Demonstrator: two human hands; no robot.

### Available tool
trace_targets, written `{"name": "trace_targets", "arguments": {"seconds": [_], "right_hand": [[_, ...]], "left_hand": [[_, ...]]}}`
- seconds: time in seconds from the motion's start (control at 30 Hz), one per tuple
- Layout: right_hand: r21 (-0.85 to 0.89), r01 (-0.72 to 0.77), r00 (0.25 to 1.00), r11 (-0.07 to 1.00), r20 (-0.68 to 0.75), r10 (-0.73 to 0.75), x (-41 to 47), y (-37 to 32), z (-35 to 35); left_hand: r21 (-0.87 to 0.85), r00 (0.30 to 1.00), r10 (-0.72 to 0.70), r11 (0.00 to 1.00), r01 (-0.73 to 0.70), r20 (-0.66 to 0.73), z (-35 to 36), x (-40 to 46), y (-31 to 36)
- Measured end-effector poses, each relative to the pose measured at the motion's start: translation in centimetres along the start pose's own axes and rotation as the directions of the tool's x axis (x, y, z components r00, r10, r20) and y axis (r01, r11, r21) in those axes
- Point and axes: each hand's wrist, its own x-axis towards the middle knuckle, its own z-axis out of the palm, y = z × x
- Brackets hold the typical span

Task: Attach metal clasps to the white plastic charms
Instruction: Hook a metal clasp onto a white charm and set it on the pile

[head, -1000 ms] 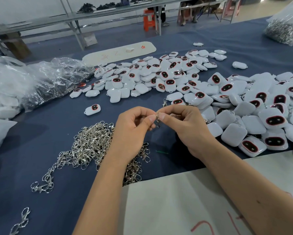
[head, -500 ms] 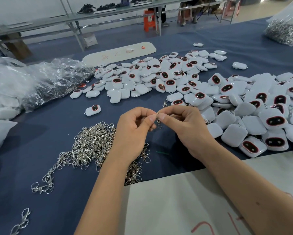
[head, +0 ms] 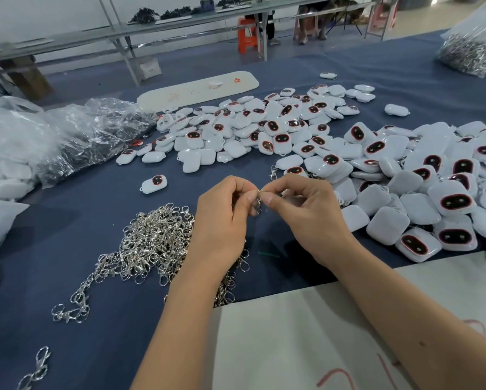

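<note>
Left hand and right hand pinching one small metal clasp between fingertips, clasp seemingly hanging lengthwise downward, blurred, above the blue cloth, clasp heap lying left of it, white charms too many to count lying right.

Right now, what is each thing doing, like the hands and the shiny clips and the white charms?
Left hand: pinching a clasp.
Right hand: pinching the same clasp.
Clasp: held above the cloth between both hands.
Clasp pile: loose, tangled.
Charms: heaped, some face up.
Lone charm: lying apart, face up.
Bag: full of metal parts.
</note>
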Motion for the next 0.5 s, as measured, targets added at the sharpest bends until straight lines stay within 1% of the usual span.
{"name": "trace_targets", "arguments": {"seconds": [0.17,0.3,0.37,0.43,0.5], "right_hand": [[-0.009,0.012,1.000,1.000,0.019,-0.012,0.07,0.12,0.24],[-0.004,-0.007,0.999,1.000,0.042,0.007,0.06,-0.03,0.27],[-0.016,-0.006,1.000,1.000,0.028,0.007,0.11,-0.06,0.27],[-0.020,-0.063,0.998,0.998,-0.016,0.062,0.31,0.01,0.35],[0.058,-0.189,0.980,0.980,-0.048,0.192,0.66,0.25,0.25]], "left_hand": [[0.081,0.998,0.047,0.996,-0.044,-0.033,0.38,-0.08,-0.17],[0.122,0.999,0.046,0.991,-0.044,-0.016,0.41,-0.20,-0.19],[0.130,0.998,0.057,0.990,-0.055,-0.010,0.32,-0.12,-0.05],[0.159,0.998,0.063,0.985,-0.064,0.013,0.23,-0.08,0.01],[0.195,0.997,0.060,0.979,-0.068,0.045,0.14,-0.17,-0.10]]}}
